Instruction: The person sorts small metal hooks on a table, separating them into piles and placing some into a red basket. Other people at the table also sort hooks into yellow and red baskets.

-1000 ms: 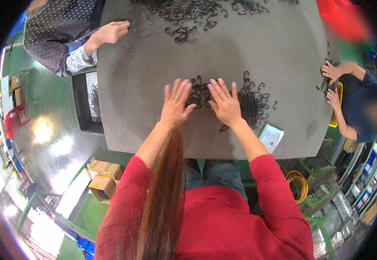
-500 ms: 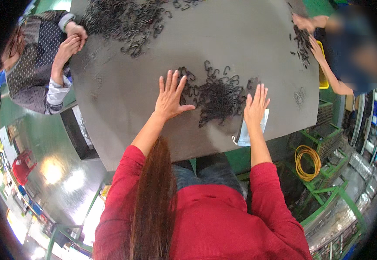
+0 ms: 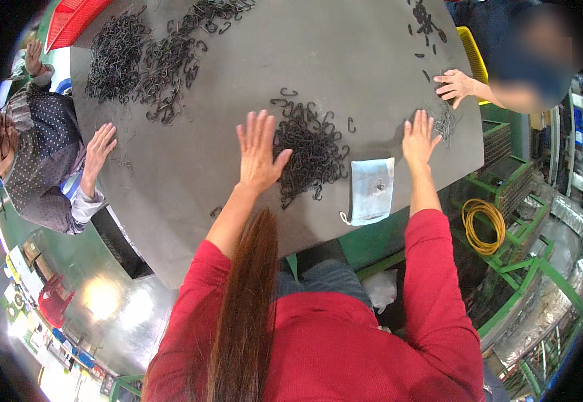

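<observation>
We find the left hand [image 3: 258,153] flat on the grey counter [image 3: 191,167], fingers [image 3: 254,127] spread open and gripping nothing. Just beside its thumb, on the right, lies a pile of black wire hooks [image 3: 311,153]; the thumb touches the pile's edge. The right hand [image 3: 419,139] is likewise laid flat with fingers [image 3: 425,122] extended and open, empty. A smaller scatter of hooks [image 3: 447,120] sits just beyond its fingertips. Between the two hands, nearer the right wrist, rests a pale blue face mask [image 3: 372,189] at the counter's near edge. Farther out from the fingers we note a large heap of hooks [image 3: 147,57] at the far left, a co-worker's hand [image 3: 97,151] on the left edge and another co-worker's hand [image 3: 456,86] beyond the right hand.
</observation>
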Demonstrator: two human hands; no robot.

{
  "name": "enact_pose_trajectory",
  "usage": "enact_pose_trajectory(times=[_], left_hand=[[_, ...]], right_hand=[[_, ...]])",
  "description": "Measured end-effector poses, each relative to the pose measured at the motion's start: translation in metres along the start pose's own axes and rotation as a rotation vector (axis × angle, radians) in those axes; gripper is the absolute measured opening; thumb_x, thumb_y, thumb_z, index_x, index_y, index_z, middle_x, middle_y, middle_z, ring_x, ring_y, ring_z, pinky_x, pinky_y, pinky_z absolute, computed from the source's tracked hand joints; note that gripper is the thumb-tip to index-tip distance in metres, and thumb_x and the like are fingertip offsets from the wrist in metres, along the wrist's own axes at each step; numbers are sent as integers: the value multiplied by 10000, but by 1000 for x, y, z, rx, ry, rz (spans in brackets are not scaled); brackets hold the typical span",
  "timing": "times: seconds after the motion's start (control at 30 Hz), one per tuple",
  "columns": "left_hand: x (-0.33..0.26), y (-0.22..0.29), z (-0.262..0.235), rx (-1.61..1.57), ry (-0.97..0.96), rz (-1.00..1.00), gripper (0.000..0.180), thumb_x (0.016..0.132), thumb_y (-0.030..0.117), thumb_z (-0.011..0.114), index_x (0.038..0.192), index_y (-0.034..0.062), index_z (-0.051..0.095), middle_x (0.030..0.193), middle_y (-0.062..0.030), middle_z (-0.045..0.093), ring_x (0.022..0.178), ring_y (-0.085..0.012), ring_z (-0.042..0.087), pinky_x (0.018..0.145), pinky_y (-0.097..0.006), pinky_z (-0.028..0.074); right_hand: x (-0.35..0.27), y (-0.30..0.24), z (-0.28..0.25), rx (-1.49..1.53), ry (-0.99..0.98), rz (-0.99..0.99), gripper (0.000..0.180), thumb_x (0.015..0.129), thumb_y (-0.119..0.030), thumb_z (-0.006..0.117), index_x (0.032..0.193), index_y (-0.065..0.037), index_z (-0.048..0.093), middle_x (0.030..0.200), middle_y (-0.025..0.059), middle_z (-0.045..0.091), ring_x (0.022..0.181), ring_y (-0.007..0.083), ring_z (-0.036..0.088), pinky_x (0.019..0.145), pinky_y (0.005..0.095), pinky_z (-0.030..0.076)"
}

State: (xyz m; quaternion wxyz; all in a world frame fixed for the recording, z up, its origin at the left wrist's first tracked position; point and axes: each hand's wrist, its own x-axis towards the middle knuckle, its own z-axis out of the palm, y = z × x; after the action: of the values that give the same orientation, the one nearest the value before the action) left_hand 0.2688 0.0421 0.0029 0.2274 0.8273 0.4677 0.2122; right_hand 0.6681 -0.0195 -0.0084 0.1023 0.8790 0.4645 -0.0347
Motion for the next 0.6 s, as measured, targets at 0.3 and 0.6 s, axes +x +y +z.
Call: enact_pose_trajectory(times=[0.3,0.6], left_hand=[[-61,47,28,105,-285,-14,936,768,594,635,1441,67,255,1513,-272,106,1404,-469,54,1108,-601,61],[-19,50,27,-21,-44,39,783,806,326,659,1437,61,277,1533,-118,204,1438,-330,91,1139,-563,22]], right_hand=[[-62,-45,-4,313,234,-140,542,968,-344,424,1455,-142,298,1515,55,285,1424,257,197,1114,586,130],[-33,-218,-47,552,223,-826,463,935,-287,510,1369,-149,433,1451,51,393,1362,283,326,1076,533,289]])
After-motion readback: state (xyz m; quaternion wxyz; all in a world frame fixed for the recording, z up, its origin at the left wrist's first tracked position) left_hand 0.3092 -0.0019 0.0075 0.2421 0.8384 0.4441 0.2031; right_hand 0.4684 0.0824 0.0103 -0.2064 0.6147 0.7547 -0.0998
